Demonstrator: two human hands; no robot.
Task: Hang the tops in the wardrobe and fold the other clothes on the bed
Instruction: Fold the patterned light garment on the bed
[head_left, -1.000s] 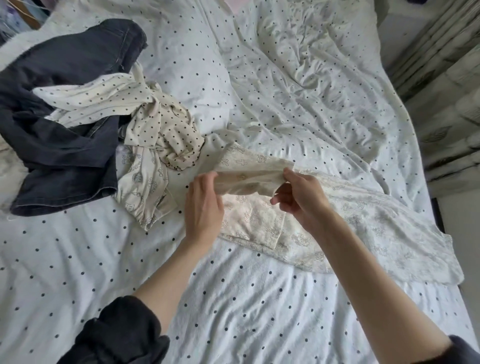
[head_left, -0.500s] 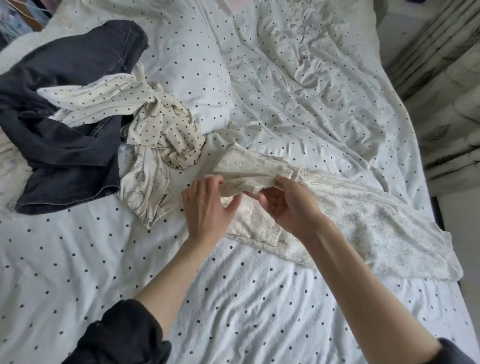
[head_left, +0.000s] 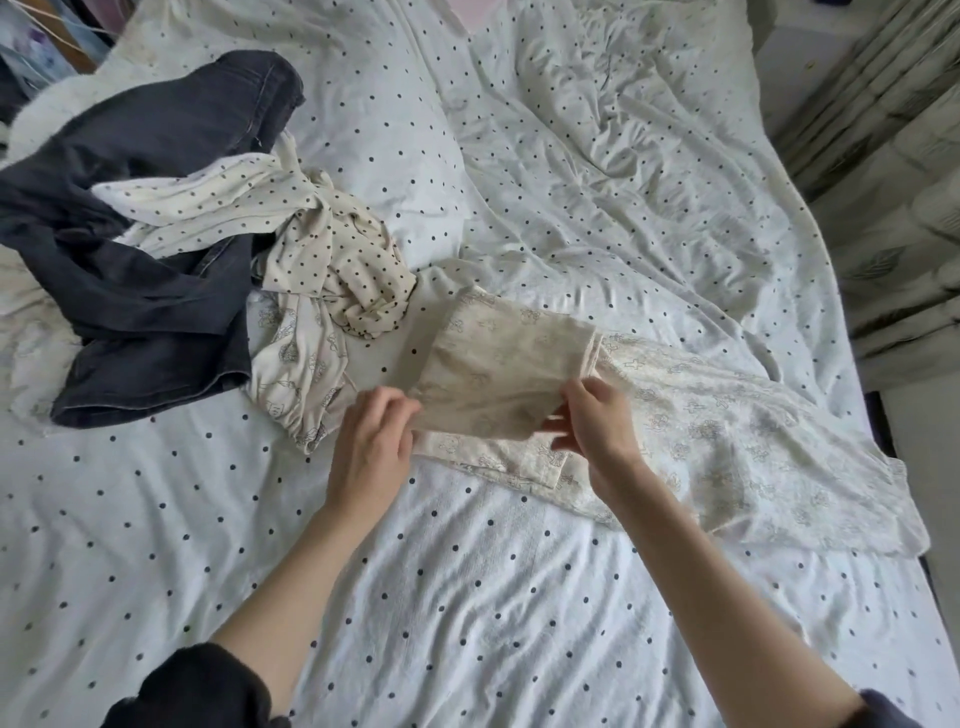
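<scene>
A pair of cream printed trousers (head_left: 727, 441) lies across the bed (head_left: 467, 623), its legs running off to the right. My left hand (head_left: 371, 452) and my right hand (head_left: 597, 426) each pinch the near edge of the trousers' folded-over top end (head_left: 498, 364), which is lifted off the sheet between them. To the left lies a heap: dark jeans (head_left: 145, 249), a cream polka-dot garment (head_left: 322, 249) on top, and another cream printed piece (head_left: 296, 374) beneath.
The bed has a white sheet with black dots and a rumpled duvet (head_left: 597, 156) at the far side. Curtains (head_left: 893, 182) hang along the right edge. Hangers and clothes (head_left: 36, 57) show at the top left corner.
The folded top end of the trousers has been raised and spread wider between my hands. My hands moved slightly apart. The heap on the left has not moved.
</scene>
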